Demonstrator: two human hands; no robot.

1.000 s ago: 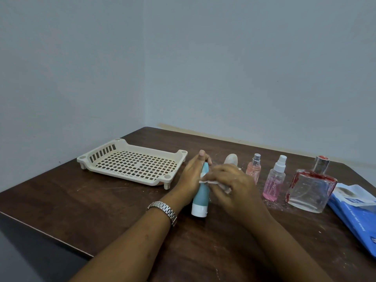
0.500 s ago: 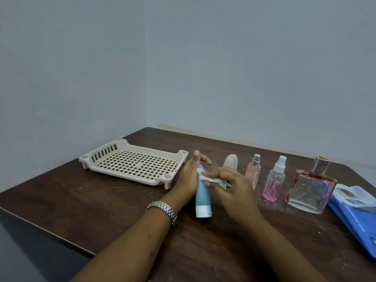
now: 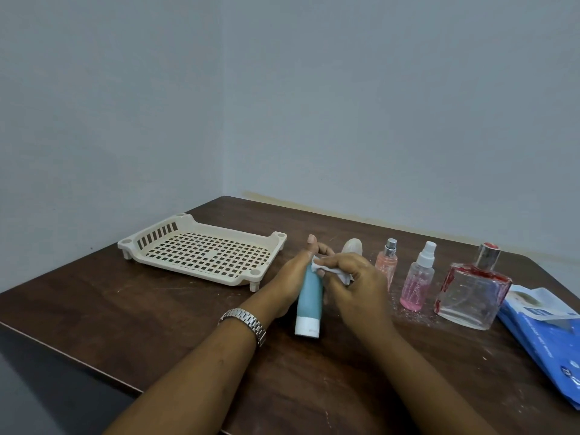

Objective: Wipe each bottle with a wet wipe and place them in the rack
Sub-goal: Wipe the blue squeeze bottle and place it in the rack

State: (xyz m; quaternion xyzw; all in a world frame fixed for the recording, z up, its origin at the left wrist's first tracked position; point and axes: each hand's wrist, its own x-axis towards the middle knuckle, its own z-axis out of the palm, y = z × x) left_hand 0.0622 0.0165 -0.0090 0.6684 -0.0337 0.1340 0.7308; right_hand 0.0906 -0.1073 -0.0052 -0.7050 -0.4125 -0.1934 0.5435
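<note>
left hand (image 3: 290, 277) is gripping the teal plastic tube bottle with white cap (image 3: 309, 298) just above the dark wooden table (image 3: 157, 309), beside the empty cream slotted plastic rack (image 3: 201, 251). right hand (image 3: 354, 284) is pinching the crumpled white wet wipe (image 3: 329, 271) on its top end — a hard rub is risking slipping the tube, or the elbow knocking the small pink glass spray bottle (image 3: 386, 262).

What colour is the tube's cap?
White, on a light blue tube; the cap shows clearly in the head view.

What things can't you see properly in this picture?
- Head view: white oval bottle, lower part hidden behind the right hand.
- Blue wipes pack, cut off by the right edge; print too small to read.
- Teal tube, top end covered by the wet wipe and left hand.
</note>
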